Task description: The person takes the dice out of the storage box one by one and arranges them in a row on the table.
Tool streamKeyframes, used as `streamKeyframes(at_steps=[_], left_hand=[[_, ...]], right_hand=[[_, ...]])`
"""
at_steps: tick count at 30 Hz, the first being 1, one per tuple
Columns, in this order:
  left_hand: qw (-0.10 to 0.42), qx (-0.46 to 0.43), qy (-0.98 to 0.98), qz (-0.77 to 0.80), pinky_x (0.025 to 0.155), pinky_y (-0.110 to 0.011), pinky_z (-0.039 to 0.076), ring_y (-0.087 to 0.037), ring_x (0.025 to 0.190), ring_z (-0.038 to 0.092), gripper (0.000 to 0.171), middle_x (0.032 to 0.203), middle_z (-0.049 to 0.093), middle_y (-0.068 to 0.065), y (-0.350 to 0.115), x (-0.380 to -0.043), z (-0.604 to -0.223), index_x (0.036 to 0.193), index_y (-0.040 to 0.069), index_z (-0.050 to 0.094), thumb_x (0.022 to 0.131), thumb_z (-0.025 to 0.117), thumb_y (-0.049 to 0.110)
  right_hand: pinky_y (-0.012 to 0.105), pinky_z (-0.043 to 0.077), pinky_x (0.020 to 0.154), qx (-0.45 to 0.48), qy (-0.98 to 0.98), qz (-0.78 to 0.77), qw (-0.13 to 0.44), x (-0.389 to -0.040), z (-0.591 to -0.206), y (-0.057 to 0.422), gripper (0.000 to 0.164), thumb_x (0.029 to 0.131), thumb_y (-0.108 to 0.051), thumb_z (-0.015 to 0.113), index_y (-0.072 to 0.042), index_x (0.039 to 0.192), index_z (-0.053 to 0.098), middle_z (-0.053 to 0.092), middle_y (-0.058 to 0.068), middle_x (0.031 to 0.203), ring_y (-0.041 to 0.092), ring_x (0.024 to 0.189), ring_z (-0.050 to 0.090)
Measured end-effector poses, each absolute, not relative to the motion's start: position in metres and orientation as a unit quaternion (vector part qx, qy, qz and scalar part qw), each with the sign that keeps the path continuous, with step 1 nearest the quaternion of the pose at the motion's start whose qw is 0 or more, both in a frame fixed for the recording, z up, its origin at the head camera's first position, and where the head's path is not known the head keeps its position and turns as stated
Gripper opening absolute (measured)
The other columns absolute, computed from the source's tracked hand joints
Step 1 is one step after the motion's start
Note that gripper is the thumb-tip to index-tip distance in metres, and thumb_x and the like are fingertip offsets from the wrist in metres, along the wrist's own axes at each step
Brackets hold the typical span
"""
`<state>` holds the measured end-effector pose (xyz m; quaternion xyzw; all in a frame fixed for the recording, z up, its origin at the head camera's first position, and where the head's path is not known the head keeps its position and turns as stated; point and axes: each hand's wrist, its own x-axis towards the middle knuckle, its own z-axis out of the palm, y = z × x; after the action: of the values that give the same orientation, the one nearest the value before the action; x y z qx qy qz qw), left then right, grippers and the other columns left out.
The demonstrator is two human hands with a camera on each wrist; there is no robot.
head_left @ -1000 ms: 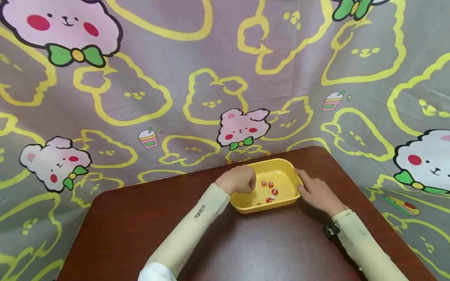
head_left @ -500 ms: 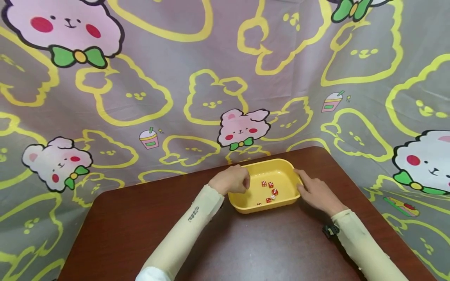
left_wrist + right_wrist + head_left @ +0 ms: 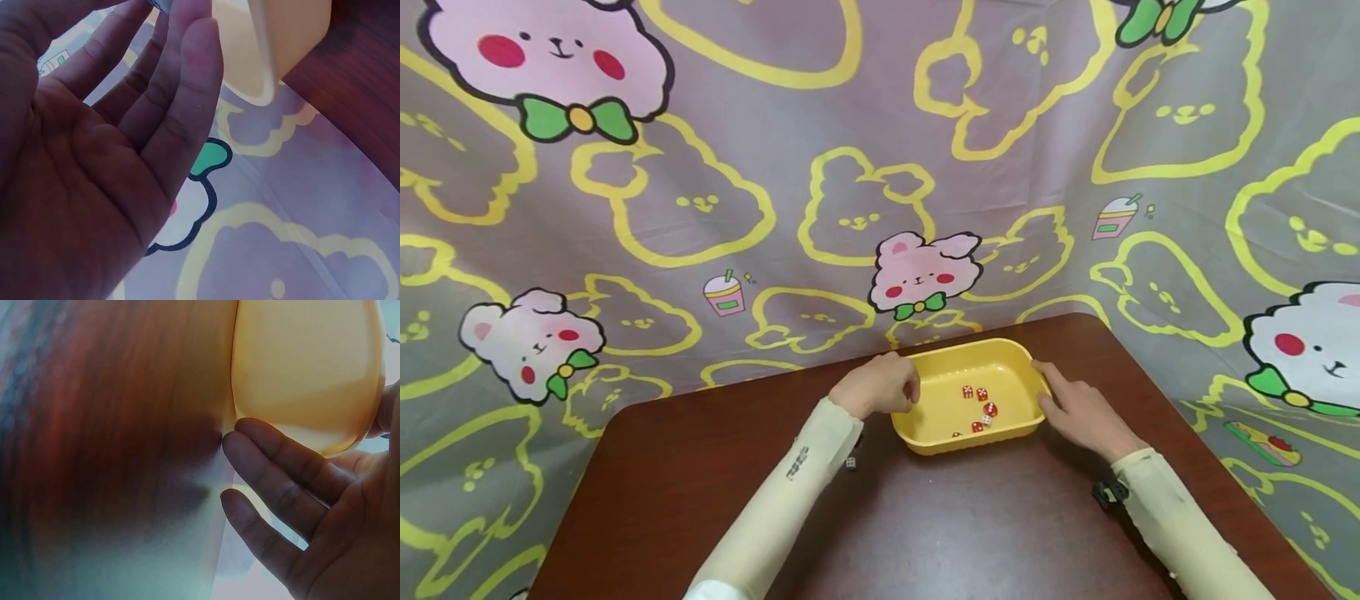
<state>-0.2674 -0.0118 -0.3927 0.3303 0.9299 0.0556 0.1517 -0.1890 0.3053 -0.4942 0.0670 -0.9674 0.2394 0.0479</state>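
Gripping the tray [image 3: 936, 408] at one end, dice [image 3: 990, 409] inside, is the right hand [image 3: 1090, 417] in the head view, one die [image 3: 851, 462] on the table [image 3: 925, 525]; left wrist, the left hand [image 3: 106, 137] pinches a pale thing [image 3: 160, 5]; right wrist, fingertips [image 3: 239, 447] touch the tray

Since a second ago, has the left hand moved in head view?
Yes. The left hand has moved leftward, judged against the table; it now overlaps only the left end of the yellow tray.
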Motion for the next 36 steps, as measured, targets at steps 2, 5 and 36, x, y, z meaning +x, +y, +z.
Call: streamKeyframes(at_steps=[2,5,36], left_hand=[[0.151,0.328,0.931,0.057,0.062,-0.025,0.047,-0.012,0.07,0.057,0.012,0.078,0.063,0.008,-0.014,-0.266,-0.392,0.074,0.026,0.068,0.08,0.072,0.017],[0.151,0.326,0.931,0.06,0.061,-0.024,0.046,-0.012,0.07,0.057,0.012,0.077,0.063,0.008,-0.018,-0.265,-0.394,0.073,0.026,0.068,0.08,0.072,0.017],[0.118,0.338,0.929,0.098,0.063,-0.022,0.047,-0.008,0.067,0.055,0.011,0.07,0.062,0.012,-0.059,-0.252,-0.398,0.073,0.024,0.071,0.075,0.071,0.013]], right_hand=[[0.032,0.039,0.061,0.066,-0.967,0.24,0.047,-0.189,-0.494,0.305,0.055,0.096,-0.025,0.051,-0.014,0.147,0.033,0.056,0.004,0.072,0.017,0.063,0.049],[0.032,0.039,0.061,0.065,-0.968,0.24,0.045,-0.188,-0.494,0.306,0.055,0.096,-0.025,0.051,-0.014,0.146,0.033,0.057,0.005,0.074,0.017,0.064,0.049],[0.033,0.039,0.058,0.079,-0.966,0.236,0.066,-0.189,-0.493,0.305,0.053,0.095,-0.022,0.053,-0.015,0.144,0.036,0.055,0.004,0.068,0.017,0.059,0.046]])
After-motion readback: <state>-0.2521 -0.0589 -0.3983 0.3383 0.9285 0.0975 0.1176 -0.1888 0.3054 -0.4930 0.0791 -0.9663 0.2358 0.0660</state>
